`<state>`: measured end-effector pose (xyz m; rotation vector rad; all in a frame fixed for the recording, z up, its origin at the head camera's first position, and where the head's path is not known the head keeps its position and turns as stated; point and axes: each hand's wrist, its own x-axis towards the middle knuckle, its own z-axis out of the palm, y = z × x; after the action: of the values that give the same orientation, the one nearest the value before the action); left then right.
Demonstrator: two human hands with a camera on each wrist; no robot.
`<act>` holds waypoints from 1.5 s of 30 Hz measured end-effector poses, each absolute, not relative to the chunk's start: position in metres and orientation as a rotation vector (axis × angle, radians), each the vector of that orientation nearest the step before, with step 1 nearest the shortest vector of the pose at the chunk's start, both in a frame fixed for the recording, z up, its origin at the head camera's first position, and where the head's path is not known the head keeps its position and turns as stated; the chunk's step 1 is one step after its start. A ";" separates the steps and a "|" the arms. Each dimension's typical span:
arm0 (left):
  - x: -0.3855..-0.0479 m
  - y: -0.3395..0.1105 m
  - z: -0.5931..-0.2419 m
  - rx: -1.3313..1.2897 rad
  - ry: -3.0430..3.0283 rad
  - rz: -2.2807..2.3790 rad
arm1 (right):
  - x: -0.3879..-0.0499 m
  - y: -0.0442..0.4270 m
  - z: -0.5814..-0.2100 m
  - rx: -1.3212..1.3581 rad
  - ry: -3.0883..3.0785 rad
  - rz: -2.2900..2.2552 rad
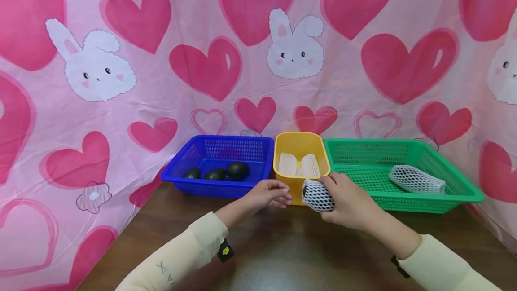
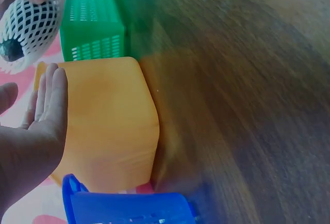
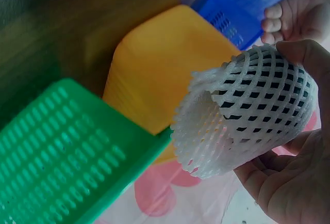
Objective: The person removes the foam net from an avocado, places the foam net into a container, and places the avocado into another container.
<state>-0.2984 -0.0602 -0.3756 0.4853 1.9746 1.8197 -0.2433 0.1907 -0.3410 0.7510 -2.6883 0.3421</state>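
A dark oval fruit in a white foam net [image 1: 318,196] is gripped by my right hand [image 1: 350,201], in front of the yellow bin [image 1: 296,187]. The right wrist view shows the net [image 3: 258,105] with its loose end gaping and dark skin through the mesh, fingers and thumb of the right hand [image 3: 294,182] around it. My left hand [image 1: 267,194] is held just left of it, touching nothing; in the left wrist view this hand [image 2: 44,121] has its fingers extended, and the fruit's dark end [image 2: 11,50] shows at the net's opening.
On the left, a blue basket [image 1: 226,187] holds several dark oval fruits [image 1: 237,171]. White foam nets [image 1: 310,165] stand in the yellow bin. At the right, a green basket [image 1: 408,203] holds one netted fruit [image 1: 416,179]. A pink patterned cloth [image 1: 250,80] hangs behind.
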 end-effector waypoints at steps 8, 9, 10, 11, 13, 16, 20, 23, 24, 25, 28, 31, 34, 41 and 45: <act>-0.299 -0.067 -0.382 0.468 1.978 1.794 | -0.244 0.180 -0.356 0.847 -2.693 0.322; -0.299 -0.067 -0.382 0.469 1.982 1.788 | -0.245 0.179 -0.358 0.856 -2.698 0.316; -0.299 -0.068 -0.383 0.469 1.980 1.786 | -0.245 0.178 -0.359 0.865 -2.703 0.316; -0.298 -0.068 -0.384 0.469 1.983 1.782 | -0.246 0.176 -0.361 0.872 -2.711 0.316; -0.297 -0.070 -0.385 0.464 1.997 1.772 | -0.246 0.174 -0.365 0.884 -2.734 0.320; -0.296 -0.072 -0.388 0.443 2.016 1.761 | -0.247 0.170 -0.372 0.897 -2.762 0.325; -0.295 -0.075 -0.393 0.410 2.042 1.749 | -0.249 0.166 -0.382 0.912 -2.779 0.317; -0.294 -0.077 -0.397 0.401 2.051 1.741 | -0.250 0.164 -0.389 0.915 -2.801 0.314; -0.293 -0.077 -0.398 0.399 2.052 1.740 | -0.251 0.163 -0.391 0.915 -2.813 0.314; -0.293 -0.077 -0.399 0.402 2.052 1.742 | -0.252 0.163 -0.393 0.915 -2.825 0.316; -0.291 -0.077 -0.403 0.409 2.065 1.737 | -0.253 0.160 -0.398 0.919 -2.863 0.329; -0.289 -0.076 -0.406 0.404 2.082 1.721 | -0.253 0.158 -0.402 0.934 -2.885 0.334; -0.288 -0.076 -0.410 0.389 2.100 1.696 | -0.253 0.156 -0.405 0.953 -2.888 0.319; -0.286 -0.075 -0.415 0.381 2.093 1.663 | -0.253 0.154 -0.407 0.957 -2.914 0.324; -0.286 -0.075 -0.416 0.395 2.085 1.657 | -0.252 0.155 -0.406 0.970 -2.895 0.313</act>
<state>-0.2863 -0.0746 -0.4158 0.3952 2.0850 1.6569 -0.2525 0.1548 -0.4064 0.9696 -2.8954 0.3132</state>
